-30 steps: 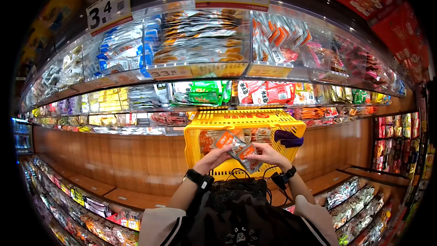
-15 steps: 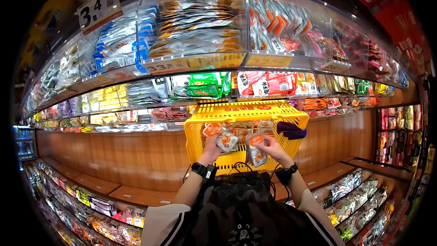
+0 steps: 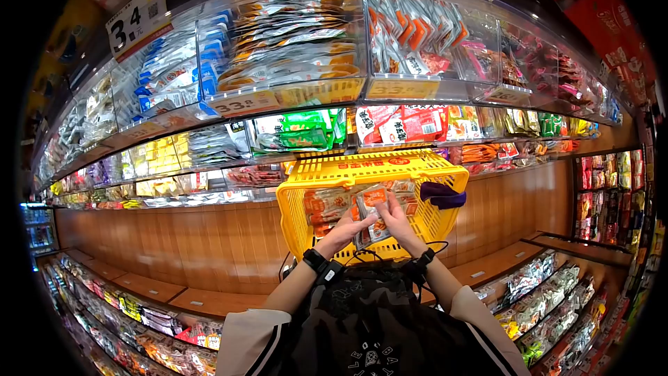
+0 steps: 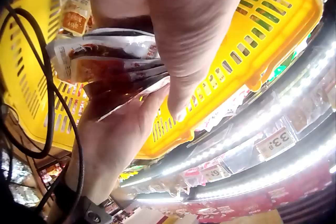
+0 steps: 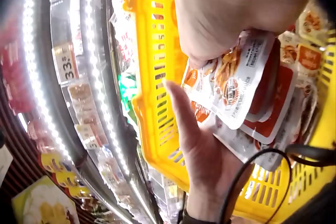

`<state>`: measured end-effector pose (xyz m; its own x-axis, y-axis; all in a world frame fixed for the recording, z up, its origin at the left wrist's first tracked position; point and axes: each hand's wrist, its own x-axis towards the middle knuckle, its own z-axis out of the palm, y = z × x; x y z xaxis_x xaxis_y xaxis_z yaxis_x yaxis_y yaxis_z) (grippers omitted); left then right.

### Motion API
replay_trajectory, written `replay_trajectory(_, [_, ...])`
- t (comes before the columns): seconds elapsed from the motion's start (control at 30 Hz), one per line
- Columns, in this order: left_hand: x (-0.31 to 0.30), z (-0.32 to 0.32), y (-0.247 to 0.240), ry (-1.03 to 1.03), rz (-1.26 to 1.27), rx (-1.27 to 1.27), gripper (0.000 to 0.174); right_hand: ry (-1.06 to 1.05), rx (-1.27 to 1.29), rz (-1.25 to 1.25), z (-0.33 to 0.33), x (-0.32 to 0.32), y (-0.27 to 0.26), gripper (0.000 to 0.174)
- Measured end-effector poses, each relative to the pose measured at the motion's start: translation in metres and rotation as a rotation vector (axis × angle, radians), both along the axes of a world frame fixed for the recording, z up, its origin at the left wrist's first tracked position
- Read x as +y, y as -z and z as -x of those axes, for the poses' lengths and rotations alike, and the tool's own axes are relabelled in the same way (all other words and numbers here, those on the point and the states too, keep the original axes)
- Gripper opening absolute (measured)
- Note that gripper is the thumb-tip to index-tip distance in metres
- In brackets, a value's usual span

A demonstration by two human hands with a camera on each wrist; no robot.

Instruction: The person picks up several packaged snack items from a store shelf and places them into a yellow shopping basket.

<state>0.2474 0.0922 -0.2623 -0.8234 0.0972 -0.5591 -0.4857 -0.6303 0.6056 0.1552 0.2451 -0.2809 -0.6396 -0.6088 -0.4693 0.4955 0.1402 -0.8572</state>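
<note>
In the head view both hands meet over a yellow shopping basket (image 3: 287, 219), holding one small stack of snack packets (image 3: 369, 198) with orange and clear-silver wrappers. My left hand (image 3: 341, 233) supports the stack from its lower left, thumb along the near side. My right hand (image 3: 399, 221) grips it from the right, fingers on the upper part. The right wrist view shows several layered packets (image 5: 241, 85) fanned between the hands, their printed backs partly showing. Some fingers are hidden behind the stack. More orange-labelled packets (image 3: 323, 205) lie inside the basket below.
A dark purple cloth-like wrap (image 3: 443, 196) hangs on the basket's right rim. Behind rise shelves of clear bins (image 3: 292, 49) full of packaged snacks, with price tags (image 3: 243, 103). Black cables (image 4: 47, 77) loop near the wrists. Lower snack racks (image 3: 153, 320) flank the person.
Half a second ago the hands were apart, each with packets. Now they have come together and the packets form one stack. The head view has shifted slightly.
</note>
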Motion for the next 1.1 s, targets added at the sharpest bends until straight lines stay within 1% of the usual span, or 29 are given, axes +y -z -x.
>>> replay_trajectory(0.03, [0.000,0.001,-0.002,0.011,-0.010,-0.004,0.063,-0.022,-0.004,0.013,-0.004,-0.003,0.001,0.046])
replay_trajectory(0.07, [-0.001,0.002,-0.002,-0.002,-0.040,-0.002,0.063,0.004,0.064,0.037,-0.009,-0.008,0.007,0.048])
replay_trajectory(0.17, [0.000,0.004,-0.003,-0.007,-0.095,-0.066,0.062,0.055,0.102,0.041,-0.016,-0.008,0.016,0.047])
replay_trajectory(0.27, [0.002,0.002,0.002,-0.036,-0.087,-0.014,0.060,0.044,0.128,0.007,-0.016,-0.003,0.028,0.047])
replay_trajectory(0.3, [0.004,0.001,0.003,-0.031,-0.088,-0.011,0.060,0.048,0.131,0.007,-0.017,-0.004,0.018,0.047])
replay_trajectory(0.37, [0.005,-0.002,0.006,-0.059,-0.088,0.045,0.053,0.089,-0.015,0.059,-0.021,-0.008,-0.009,0.048])
replay_trajectory(0.4, [0.004,-0.002,0.005,-0.045,-0.077,0.076,0.054,0.068,0.024,0.063,-0.023,-0.003,-0.008,0.050])
replay_trajectory(0.43, [0.003,-0.001,0.004,0.019,-0.015,0.120,0.060,0.073,0.033,0.070,-0.026,0.004,-0.010,0.050])
replay_trajectory(0.47, [0.004,-0.003,0.002,0.016,0.076,0.242,0.063,0.046,-0.046,0.091,-0.028,0.013,-0.014,0.058])
replay_trajectory(0.5, [0.002,-0.001,-0.025,0.010,0.167,0.370,0.067,0.016,-0.120,0.113,-0.025,0.018,-0.024,0.065])
replay_trajectory(0.53, [-0.004,0.000,-0.045,0.118,0.212,0.422,0.072,-0.057,-0.018,0.150,-0.020,0.020,-0.046,0.075])
replay_trajectory(0.57, [-0.003,0.006,-0.052,0.144,0.383,0.608,0.076,-0.127,0.274,0.137,-0.015,0.019,-0.056,0.079])
replay_trajectory(0.63, [-0.005,0.003,-0.078,0.197,0.199,0.526,0.074,-0.226,0.283,0.240,-0.008,0.016,-0.103,0.081])
replay_trajectory(0.7, [-0.013,0.011,-0.104,0.240,0.316,0.733,0.075,-0.413,0.373,0.254,0.006,0.016,-0.137,0.075])
replay_trajectory(0.73, [-0.018,0.017,-0.115,0.214,0.502,0.903,0.077,-0.450,0.527,0.216,0.013,0.013,-0.155,0.064])
replay_trajectory(0.77, [-0.026,0.023,-0.129,0.221,0.505,0.910,0.077,-0.443,0.534,0.218,0.021,0.010,-0.177,0.064])
replay_trajectory(0.83, [-0.044,0.034,-0.158,0.221,0.707,1.029,0.077,-0.603,0.426,0.095,0.035,0.004,-0.215,0.050])
replay_trajectory(0.87, [-0.049,0.038,-0.163,0.197,0.726,1.017,0.078,-0.559,0.594,0.139,0.037,-0.001,-0.224,0.039])
replay_trajectory(0.9, [-0.052,0.044,-0.177,0.176,0.836,1.036,0.080,-0.556,0.600,0.140,0.041,-0.004,-0.234,0.039])
replay_trajectory(0.97, [-0.050,0.057,-0.190,0.107,0.708,1.056,0.088,-0.455,0.607,0.104,0.050,-0.009,-0.252,0.031])
replay_trajectory(1.0, [-0.058,0.064,-0.209,0.122,0.869,1.124,0.095,-0.478,0.561,0.020,0.061,-0.009,-0.257,0.027])
replay_trajectory(1.03, [-0.062,0.068,-0.225,0.116,0.965,1.120,0.101,-0.355,0.709,0.141,0.069,-0.012,-0.259,0.027])
replay_trajectory(1.07, [-0.066,0.073,-0.237,0.081,1.048,1.131,0.097,-0.199,0.659,0.138,0.078,-0.008,-0.250,0.030])
replay_trajectory(1.1, [-0.070,0.078,-0.250,0.045,1.131,1.139,0.094,-0.050,0.579,0.164,0.088,-0.014,-0.275,0.031])
